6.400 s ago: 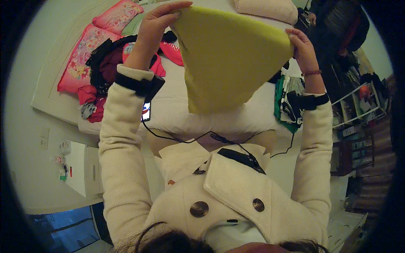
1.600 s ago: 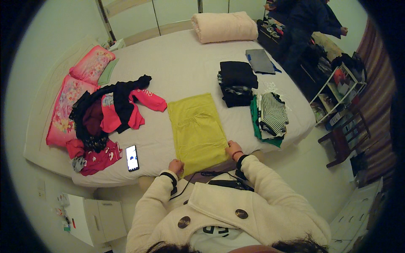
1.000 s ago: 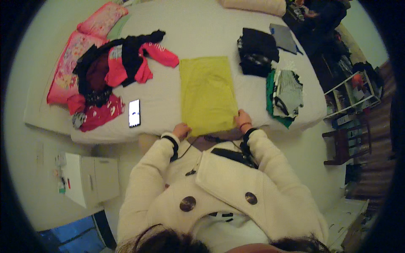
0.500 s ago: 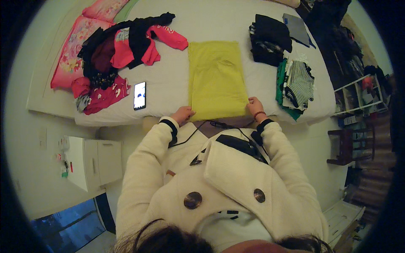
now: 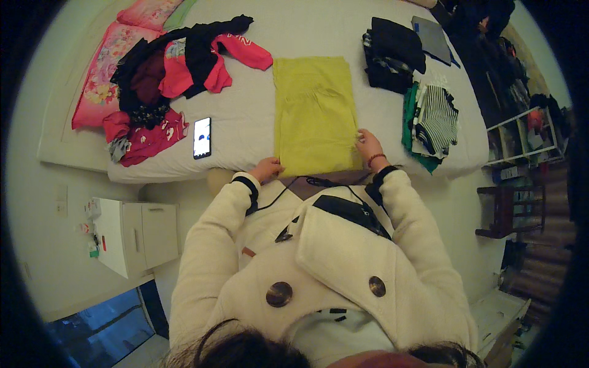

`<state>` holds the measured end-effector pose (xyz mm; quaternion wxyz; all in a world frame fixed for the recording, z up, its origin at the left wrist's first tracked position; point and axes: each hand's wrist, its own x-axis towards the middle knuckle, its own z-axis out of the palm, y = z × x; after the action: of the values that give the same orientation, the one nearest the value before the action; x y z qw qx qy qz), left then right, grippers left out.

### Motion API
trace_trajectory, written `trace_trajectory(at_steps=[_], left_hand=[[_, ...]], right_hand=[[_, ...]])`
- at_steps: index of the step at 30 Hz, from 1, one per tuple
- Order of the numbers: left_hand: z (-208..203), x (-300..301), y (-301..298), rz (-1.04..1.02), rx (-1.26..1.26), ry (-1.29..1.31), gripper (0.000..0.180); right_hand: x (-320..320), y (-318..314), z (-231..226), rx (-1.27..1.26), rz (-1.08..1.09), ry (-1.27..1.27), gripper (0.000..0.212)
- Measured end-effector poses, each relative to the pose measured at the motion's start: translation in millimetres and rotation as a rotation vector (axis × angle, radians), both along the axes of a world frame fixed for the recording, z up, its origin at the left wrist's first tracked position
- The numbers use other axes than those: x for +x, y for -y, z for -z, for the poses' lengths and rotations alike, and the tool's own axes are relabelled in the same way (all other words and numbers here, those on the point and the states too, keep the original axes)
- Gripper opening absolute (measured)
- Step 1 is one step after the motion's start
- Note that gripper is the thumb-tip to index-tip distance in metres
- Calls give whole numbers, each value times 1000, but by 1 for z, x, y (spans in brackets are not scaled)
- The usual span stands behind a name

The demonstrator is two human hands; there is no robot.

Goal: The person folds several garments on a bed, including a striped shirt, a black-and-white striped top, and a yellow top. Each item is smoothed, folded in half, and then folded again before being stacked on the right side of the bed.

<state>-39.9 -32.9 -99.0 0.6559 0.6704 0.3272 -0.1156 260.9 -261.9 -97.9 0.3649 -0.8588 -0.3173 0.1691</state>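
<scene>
On the white bed (image 5: 245, 132), my yellow garment (image 5: 316, 113) lies flat at upper centre, long axis running up the frame, much as half a second ago. My right hand (image 5: 368, 145) has slid up its right edge, fingers spread flat; my left hand (image 5: 268, 168) pinches the lower-left corner.

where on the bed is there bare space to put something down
Bare sheet lies between the phone and the yellow garment, and across the far side beyond that garment. It is crowded at the left with the pink and black clothes heap, and at the right with the dark folded stack and striped pile.
</scene>
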Motion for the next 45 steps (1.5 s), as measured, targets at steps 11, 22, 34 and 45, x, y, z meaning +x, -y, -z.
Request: trace_trajectory(at_steps=[11,22,34,45], left_hand=[[0,16,10,-88,35,32,18],[9,5,-1,167,352,123,15],[-10,0,5,32,160,-1,29],[-59,26,0,101,10,156,41]], right_hand=[[-26,-33,-25,-550,-65,30,40],[1,2,17,-288,-122,-583,41],[-10,22,2,-551,-220,-158,51],[-69,12,-37,-272,-714,627,64]])
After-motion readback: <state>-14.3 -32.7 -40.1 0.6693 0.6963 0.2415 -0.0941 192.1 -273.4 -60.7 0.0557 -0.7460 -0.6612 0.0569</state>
